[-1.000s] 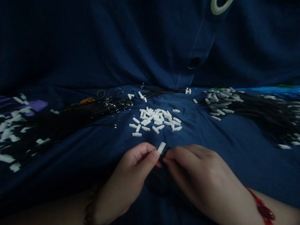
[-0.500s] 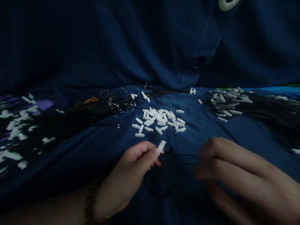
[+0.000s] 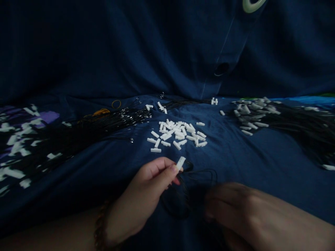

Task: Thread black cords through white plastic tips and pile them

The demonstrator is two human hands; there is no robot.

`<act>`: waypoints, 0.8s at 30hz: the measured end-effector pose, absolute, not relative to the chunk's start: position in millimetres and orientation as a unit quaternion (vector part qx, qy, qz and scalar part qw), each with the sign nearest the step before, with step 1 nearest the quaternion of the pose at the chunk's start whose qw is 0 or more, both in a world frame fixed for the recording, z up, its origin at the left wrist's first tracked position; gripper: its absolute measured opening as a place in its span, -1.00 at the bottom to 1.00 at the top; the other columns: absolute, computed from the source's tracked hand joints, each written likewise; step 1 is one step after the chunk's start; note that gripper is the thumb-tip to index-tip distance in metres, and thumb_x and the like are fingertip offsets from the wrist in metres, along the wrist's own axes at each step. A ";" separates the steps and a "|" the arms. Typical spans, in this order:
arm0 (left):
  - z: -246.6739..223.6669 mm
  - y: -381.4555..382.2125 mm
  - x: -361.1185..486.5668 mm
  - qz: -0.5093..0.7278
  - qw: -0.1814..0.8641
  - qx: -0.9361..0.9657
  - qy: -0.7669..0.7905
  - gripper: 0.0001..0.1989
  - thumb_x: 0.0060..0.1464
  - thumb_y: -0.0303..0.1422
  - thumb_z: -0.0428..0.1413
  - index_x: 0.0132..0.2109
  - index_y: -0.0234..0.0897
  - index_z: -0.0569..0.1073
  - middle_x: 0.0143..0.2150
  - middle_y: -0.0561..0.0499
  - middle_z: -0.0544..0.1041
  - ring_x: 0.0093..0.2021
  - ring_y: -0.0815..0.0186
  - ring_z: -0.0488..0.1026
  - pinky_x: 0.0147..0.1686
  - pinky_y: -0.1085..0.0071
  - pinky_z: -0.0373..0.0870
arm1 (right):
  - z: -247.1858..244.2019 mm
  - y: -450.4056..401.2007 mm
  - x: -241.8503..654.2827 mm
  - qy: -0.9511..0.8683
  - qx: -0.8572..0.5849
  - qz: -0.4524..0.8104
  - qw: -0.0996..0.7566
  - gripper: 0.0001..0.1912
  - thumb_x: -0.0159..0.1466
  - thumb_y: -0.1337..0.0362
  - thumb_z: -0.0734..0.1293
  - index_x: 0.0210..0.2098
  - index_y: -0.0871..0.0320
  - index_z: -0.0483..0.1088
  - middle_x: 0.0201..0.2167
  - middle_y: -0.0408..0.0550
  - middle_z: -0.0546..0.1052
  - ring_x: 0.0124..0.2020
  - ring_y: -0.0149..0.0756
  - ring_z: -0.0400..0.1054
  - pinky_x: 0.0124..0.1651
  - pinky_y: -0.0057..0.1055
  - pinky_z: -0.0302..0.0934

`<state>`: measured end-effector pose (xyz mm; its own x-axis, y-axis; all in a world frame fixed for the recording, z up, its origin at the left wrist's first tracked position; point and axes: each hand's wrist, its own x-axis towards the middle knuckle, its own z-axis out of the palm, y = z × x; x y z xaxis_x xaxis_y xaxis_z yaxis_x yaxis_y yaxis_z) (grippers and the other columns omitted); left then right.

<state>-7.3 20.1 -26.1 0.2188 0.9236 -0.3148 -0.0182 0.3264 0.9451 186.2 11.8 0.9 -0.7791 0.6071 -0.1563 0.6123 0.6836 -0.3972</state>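
Note:
A white connector is pinched between the thumb and fingers of my left hand, at the lower middle. Thin black wires loop from it down and to the right. My right hand is at the lower right, dark and blurred, beside the wire loops; its fingertips are smeared and I cannot make out what they hold. Just beyond my left hand, a loose pile of small white connectors lies on the dark blue cloth.
Black wires with metal tips and white connectors spread over the left. Another bundle with white ends lies at the right. An orange band and a purple piece sit at the left.
My right hand has moved down and slightly left, and the wire loops near it have shifted. My left hand stays put with the connector.

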 end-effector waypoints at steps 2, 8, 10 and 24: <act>-26.1 20.1 -7.2 0.368 0.636 0.451 0.506 -0.78 0.09 -0.25 -0.04 -0.43 -0.26 0.31 -0.47 0.11 0.29 -0.39 0.39 0.18 -0.34 0.43 0.13 | 3.1 14.6 184.4 0.924 0.328 -0.197 0.013 -0.75 0.03 0.54 0.18 -0.39 0.11 0.33 -0.43 -0.16 0.38 -0.42 -0.36 0.29 -0.34 -0.45 0.22; -28.6 20.6 -7.4 0.360 0.640 0.454 0.504 -0.78 0.11 -0.25 -0.06 -0.41 -0.27 0.31 -0.46 0.11 0.29 -0.38 0.38 0.19 -0.33 0.42 0.13 | 3.5 11.2 179.6 0.880 0.381 -0.284 0.015 -0.78 0.06 0.52 0.20 -0.43 0.08 0.35 -0.46 -0.22 0.40 -0.51 -0.45 0.30 -0.49 -0.55 0.16; -29.7 20.6 -7.5 0.360 0.637 0.460 0.503 -0.77 0.11 -0.24 -0.07 -0.40 -0.27 0.32 -0.44 0.10 0.30 -0.36 0.38 0.19 -0.32 0.42 0.13 | 2.1 8.7 177.1 0.846 0.413 -0.337 -0.003 -0.76 0.07 0.51 0.20 -0.39 0.04 0.36 -0.47 -0.27 0.42 -0.54 -0.50 0.31 -0.52 -0.58 0.12; -29.7 20.7 -7.4 0.358 0.642 0.459 0.499 -0.78 0.09 -0.23 -0.05 -0.39 -0.28 0.32 -0.45 0.10 0.28 -0.37 0.38 0.19 -0.34 0.41 0.15 | 6.7 18.6 172.8 0.761 0.451 -0.465 -0.040 -0.84 0.18 0.22 0.22 -0.48 0.12 0.35 -0.56 -0.21 0.38 -0.53 -0.47 0.25 -0.55 -0.60 0.06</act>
